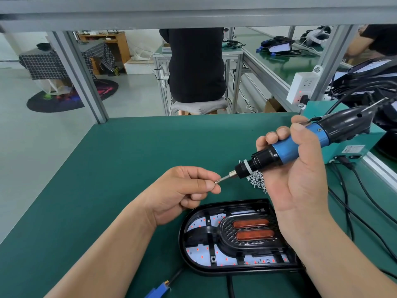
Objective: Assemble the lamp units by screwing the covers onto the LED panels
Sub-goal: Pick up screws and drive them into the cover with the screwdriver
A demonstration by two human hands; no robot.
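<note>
Green matting covers the workbench (107, 168), and a seated person's back is seen at twelve o'clock. A small silver screw (216, 181) is pinched by the left hand (182, 190) against the bit of the blue-and-black electric screwdriver (285, 149), which is gripped by the right hand (300, 175). The black D-shaped lamp unit (181, 233) lies at six o'clock, below a heap of loose screws (256, 179). One screw appears seated near its lower edge; others seem left to drive.

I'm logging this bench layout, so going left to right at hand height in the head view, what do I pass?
Left hand → screw → bit → screw pile → right hand gripping the screwdriver → teal box.
</note>
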